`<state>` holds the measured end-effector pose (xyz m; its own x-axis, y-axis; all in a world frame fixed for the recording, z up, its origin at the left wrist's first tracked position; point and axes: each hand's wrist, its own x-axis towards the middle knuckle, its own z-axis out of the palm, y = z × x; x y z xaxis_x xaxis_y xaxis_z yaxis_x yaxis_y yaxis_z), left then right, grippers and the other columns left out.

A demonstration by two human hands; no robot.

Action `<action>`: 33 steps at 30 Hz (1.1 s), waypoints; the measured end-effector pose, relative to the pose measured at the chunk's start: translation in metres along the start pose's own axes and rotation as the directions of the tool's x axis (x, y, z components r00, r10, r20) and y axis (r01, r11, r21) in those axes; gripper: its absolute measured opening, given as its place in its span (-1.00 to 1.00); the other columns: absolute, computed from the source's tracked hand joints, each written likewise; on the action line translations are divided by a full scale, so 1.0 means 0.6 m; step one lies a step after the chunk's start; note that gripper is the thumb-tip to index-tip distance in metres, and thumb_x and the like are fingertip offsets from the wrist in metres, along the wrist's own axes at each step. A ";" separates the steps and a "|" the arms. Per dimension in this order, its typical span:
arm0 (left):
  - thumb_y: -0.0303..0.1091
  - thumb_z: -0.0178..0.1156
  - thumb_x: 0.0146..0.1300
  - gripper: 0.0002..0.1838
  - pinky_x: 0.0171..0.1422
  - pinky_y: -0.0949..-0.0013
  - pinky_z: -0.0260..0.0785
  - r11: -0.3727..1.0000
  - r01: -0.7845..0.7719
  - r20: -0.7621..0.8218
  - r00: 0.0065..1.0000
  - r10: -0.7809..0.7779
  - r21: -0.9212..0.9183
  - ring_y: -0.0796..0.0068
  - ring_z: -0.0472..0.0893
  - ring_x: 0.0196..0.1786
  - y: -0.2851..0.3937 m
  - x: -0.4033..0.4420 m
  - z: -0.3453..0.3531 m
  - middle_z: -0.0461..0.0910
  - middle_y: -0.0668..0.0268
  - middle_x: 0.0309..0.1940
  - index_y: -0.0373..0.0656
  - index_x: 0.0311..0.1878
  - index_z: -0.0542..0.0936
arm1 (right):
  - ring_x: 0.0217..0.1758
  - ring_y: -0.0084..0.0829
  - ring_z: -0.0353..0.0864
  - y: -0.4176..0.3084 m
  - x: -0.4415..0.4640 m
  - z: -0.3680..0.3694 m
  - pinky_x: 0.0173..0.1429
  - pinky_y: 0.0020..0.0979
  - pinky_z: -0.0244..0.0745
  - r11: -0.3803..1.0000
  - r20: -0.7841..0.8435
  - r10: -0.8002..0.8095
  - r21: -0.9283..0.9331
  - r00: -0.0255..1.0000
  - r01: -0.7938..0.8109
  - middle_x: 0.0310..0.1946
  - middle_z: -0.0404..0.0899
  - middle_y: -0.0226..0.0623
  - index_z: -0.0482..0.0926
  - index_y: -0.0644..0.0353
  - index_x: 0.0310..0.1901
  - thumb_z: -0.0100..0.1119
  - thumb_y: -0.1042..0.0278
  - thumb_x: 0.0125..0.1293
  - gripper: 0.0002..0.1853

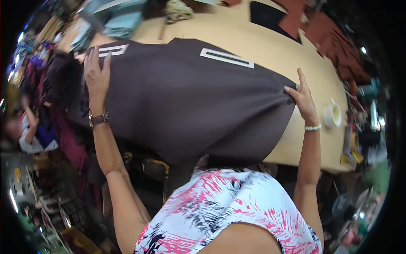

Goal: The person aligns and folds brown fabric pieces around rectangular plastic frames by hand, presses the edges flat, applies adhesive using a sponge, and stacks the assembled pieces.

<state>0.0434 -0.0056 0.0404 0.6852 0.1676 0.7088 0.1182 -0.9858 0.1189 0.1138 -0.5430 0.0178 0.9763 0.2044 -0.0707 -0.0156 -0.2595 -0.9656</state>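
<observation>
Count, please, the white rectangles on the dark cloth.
2. One white rectangle is partly covered by the left hand; the other white rectangle lies farther right, near the far edge of the dark cloth. Folds could hide more.

Tan table (226, 27), grey floor (12, 164)

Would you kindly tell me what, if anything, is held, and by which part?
The right hand pinches the dark fabric at its right end; the left hand lies over its left part, with no clear grip.
</observation>
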 end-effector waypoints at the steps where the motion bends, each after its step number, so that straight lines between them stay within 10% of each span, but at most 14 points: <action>1: -0.18 0.06 0.29 -0.51 0.37 0.13 0.05 0.993 -0.084 0.015 0.996 0.086 -0.088 0.01 0.28 0.27 0.091 0.007 -0.006 0.37 0.00 0.17 -0.28 0.19 0.37 | -0.10 -0.46 0.53 0.015 -0.011 -0.047 -0.05 -0.54 0.48 0.997 -0.024 0.056 -0.060 0.998 -0.057 0.10 0.31 0.01 -0.24 0.38 0.38 0.13 0.63 0.14 -0.12; 5: -0.06 0.05 0.27 -0.42 0.39 0.08 -0.03 0.838 -0.317 0.090 0.915 0.394 -0.444 0.01 0.17 0.35 0.317 -0.030 0.056 0.26 0.02 0.26 -0.15 0.28 0.29 | -0.05 -0.44 0.52 0.056 -0.079 -0.161 -0.04 -0.55 0.47 0.896 -0.158 0.227 -0.353 0.961 -0.270 0.17 0.26 0.06 -0.24 0.39 0.38 0.17 0.63 0.09 -0.08; 7: 0.01 0.02 0.28 -0.37 0.39 -0.01 -0.07 0.752 -0.339 0.206 0.825 0.527 -0.565 -0.03 0.11 0.37 0.414 -0.073 0.095 0.19 -0.01 0.30 -0.13 0.32 0.24 | 0.16 -0.31 0.41 0.174 -0.095 -0.246 0.09 -0.47 0.41 0.884 -0.187 -0.120 -0.467 0.975 0.019 0.28 0.15 0.06 -0.22 0.38 0.38 0.21 0.61 0.04 -0.05; 9: 0.05 0.01 0.27 -0.33 0.41 -0.06 -0.14 0.730 -0.309 0.377 0.697 0.610 -0.610 -0.05 0.03 0.40 0.473 -0.121 0.120 0.08 -0.03 0.35 -0.12 0.34 0.19 | 0.25 -0.24 0.31 0.158 -0.141 -0.243 0.19 -0.41 0.33 0.982 -0.223 -0.027 -0.190 0.974 -0.017 0.32 0.08 0.08 -0.21 0.35 0.39 0.23 0.57 0.05 -0.04; 20: 0.06 0.12 0.15 -0.25 0.36 -0.17 -0.12 0.874 -0.234 0.652 0.591 0.475 -0.426 -0.06 0.01 0.41 0.527 -0.295 -0.032 0.03 -0.02 0.37 -0.10 0.35 0.21 | 0.39 0.00 0.10 0.152 -0.270 -0.092 0.43 -0.23 0.02 0.957 -0.716 -0.002 -0.204 0.699 -0.207 0.34 0.00 0.18 -0.16 0.35 0.37 0.06 0.51 0.25 -0.24; 24: -0.06 0.18 0.12 -0.33 0.26 -0.05 0.07 0.848 -0.263 0.589 0.624 0.514 -0.461 0.10 0.37 0.09 0.507 -0.301 -0.076 0.41 0.06 0.02 -0.12 0.29 0.31 | 0.27 -0.05 0.31 0.153 -0.292 -0.112 0.27 -0.22 0.29 0.875 -0.633 -0.199 -0.459 0.748 -0.155 0.27 0.18 0.11 -0.09 0.28 0.37 0.10 0.51 0.24 -0.25; 27: -0.24 0.21 0.13 -0.47 0.14 0.10 0.23 0.788 -0.237 0.572 0.575 0.585 -0.568 0.29 0.44 -0.31 0.505 -0.254 -0.058 0.46 0.23 -0.42 -0.16 0.19 0.41 | 0.05 -0.12 0.46 0.125 -0.300 -0.144 0.03 -0.23 0.42 0.790 -0.582 0.007 -0.495 0.813 -0.361 0.09 0.36 0.05 -0.06 0.25 0.38 0.16 0.48 0.20 -0.22; 33: 0.00 0.25 0.08 -0.22 0.37 -0.01 0.02 0.686 -0.365 0.357 0.648 0.673 -0.630 0.04 0.23 0.31 0.566 -0.181 0.061 0.22 0.04 0.27 -0.16 0.32 0.24 | -0.04 -0.11 0.50 0.131 -0.294 -0.187 -0.06 -0.22 0.44 0.538 -0.519 -0.205 -0.768 0.830 -0.347 -0.02 0.43 0.01 0.12 0.24 0.32 0.30 0.33 0.09 -0.22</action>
<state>0.0354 -0.3586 -0.0220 0.7800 -0.5541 0.2906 -0.6218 -0.7385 0.2608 -0.0353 -0.7057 -0.0178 0.9256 -0.2666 0.2687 -0.1818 -0.9357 -0.3023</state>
